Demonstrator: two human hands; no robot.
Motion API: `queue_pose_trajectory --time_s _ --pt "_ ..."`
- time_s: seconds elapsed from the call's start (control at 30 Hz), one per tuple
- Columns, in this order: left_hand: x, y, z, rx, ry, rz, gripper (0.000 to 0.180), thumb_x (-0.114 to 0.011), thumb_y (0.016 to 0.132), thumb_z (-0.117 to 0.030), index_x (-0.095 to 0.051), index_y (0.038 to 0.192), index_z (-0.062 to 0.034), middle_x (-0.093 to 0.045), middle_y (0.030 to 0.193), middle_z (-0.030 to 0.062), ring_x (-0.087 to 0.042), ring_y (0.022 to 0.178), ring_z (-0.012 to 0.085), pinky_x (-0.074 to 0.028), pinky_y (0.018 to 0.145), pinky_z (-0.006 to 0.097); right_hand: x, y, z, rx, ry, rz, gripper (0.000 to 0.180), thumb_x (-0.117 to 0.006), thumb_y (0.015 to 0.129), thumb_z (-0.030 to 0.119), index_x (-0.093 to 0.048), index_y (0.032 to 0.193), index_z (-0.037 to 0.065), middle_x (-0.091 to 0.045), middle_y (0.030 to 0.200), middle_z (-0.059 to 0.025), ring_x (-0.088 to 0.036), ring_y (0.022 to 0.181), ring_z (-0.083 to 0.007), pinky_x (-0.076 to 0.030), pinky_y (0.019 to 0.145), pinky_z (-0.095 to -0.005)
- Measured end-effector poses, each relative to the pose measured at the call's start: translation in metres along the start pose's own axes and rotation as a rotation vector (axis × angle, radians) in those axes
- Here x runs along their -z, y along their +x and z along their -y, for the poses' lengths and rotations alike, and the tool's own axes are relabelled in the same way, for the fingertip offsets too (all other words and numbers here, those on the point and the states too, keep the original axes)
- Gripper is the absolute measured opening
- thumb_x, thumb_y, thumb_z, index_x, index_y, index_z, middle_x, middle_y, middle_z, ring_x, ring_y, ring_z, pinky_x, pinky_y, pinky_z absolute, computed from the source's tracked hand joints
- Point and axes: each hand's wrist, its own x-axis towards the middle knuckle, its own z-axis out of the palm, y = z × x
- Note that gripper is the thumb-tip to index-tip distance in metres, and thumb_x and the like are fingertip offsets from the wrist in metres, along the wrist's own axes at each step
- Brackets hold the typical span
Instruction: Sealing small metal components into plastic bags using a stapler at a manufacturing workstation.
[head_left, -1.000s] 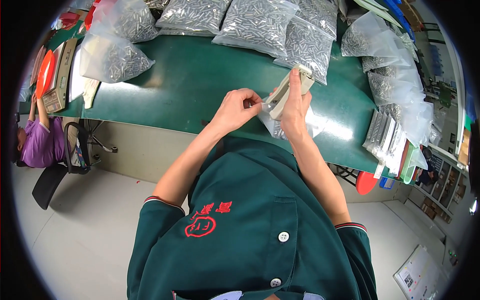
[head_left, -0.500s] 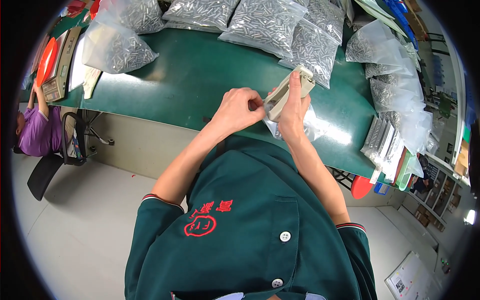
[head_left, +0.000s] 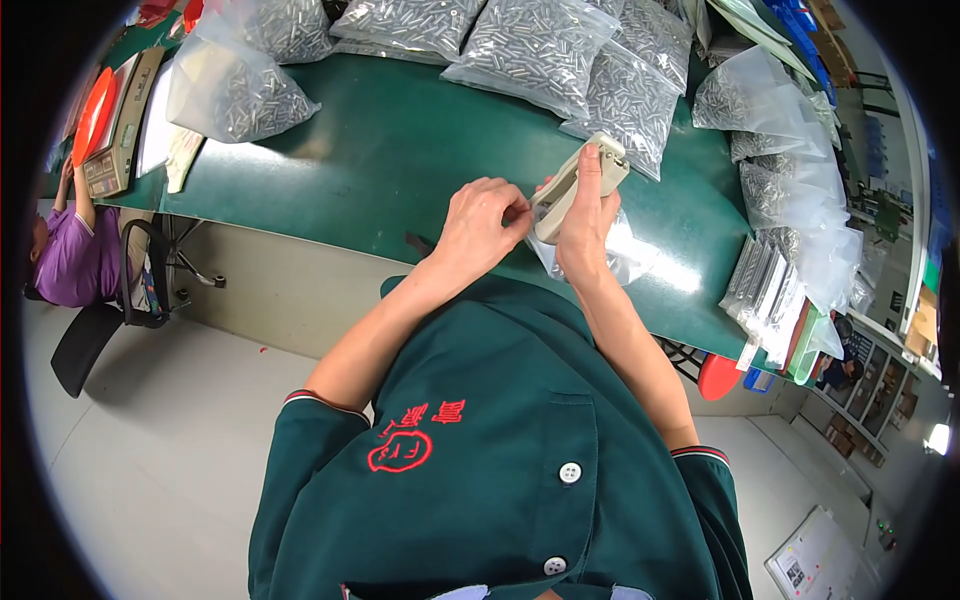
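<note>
While the right hand (head_left: pixel 585 225) grips a beige stapler (head_left: pixel 578 180), left hand (head_left: pixel 485 222) fingers (head_left: pixel 515 212) pinch the clear bag (head_left: pixel 610 255) at its mouth.

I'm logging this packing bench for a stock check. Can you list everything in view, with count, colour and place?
Table: one, green, ahead.
Bags of small metal parts: several, clear and silvery, along table's far and right edges.
Stapler-like tool: one, beige, in right hand.
Small clear bag: one, under the hands.
Device with keypad: one, grey, far left.
Seated person: one, purple top, left.
Left hand: pinching at the tool's mouth.
Right hand: gripping the tool.
</note>
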Motion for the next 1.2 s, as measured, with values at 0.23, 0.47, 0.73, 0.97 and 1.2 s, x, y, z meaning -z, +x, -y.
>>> queue_pose_trajectory --time_s 0.23,0.47,0.73,0.97,1.2 --pt "-0.001 -0.004 0.003 0.005 0.023 -0.047 0.012 -0.067 0.071 -0.008 -0.060 0.073 0.0015 -0.060 0.072 0.0101 -0.058 0.067 0.0236 -0.047 0.061 0.034 -0.004 0.001 -0.003 -0.011 0.028 -0.031 0.043 -0.057 0.086 0.047 -0.049 0.085 0.004 -0.052 0.065 -0.0047 -0.054 0.054 -0.0135 -0.045 0.047 -0.0282" --pt "0.010 -0.005 -0.001 0.174 -0.306 0.178 0.035 -0.075 0.068 -0.018 -0.064 0.094 0.0024 -0.066 0.087 0.0086 -0.060 0.079 0.0172 -0.045 0.075 0.031 -0.006 0.002 -0.003 0.012 0.004 -0.053 0.044 -0.057 0.086 0.047 -0.049 0.083 0.003 -0.053 0.064 -0.0054 -0.054 0.052 -0.0141 -0.045 0.046 -0.0291" --pt "-0.004 -0.007 0.002 0.240 -0.229 0.109 0.036 -0.078 0.066 -0.018 -0.064 0.091 0.0033 -0.064 0.081 0.0092 -0.057 0.077 0.0167 -0.045 0.072 0.029 -0.006 0.014 -0.007 -0.090 -0.026 -0.036 0.043 -0.055 0.087 0.044 -0.052 0.081 0.002 -0.052 0.061 -0.0061 -0.054 0.051 -0.0150 -0.044 0.045 -0.0290" --pt "-0.014 -0.019 -0.001 0.145 -0.398 -0.001 0.051 -0.078 0.064 -0.023 -0.059 0.105 0.0024 -0.062 0.093 0.0100 -0.057 0.086 0.0205 -0.044 0.080 0.033 0.010 0.008 0.000 -0.028 -0.015 0.114 0.053 -0.053 0.085 0.054 -0.050 0.093 0.002 -0.057 0.071 -0.0119 -0.060 0.060 -0.0181 -0.049 0.051 -0.0303" --pt "-0.027 -0.022 0.001 0.154 -0.440 0.002 0.034 -0.069 0.076 -0.015 -0.059 0.105 -0.0004 -0.061 0.097 0.0080 -0.057 0.090 0.0174 -0.043 0.082 0.029 0.092 0.028 0.035 0.231 0.061 -0.164 0.054 -0.052 0.086 0.055 -0.049 0.101 0.003 -0.059 0.078 -0.0115 -0.060 0.070 -0.0204 -0.049 0.062 -0.0328"
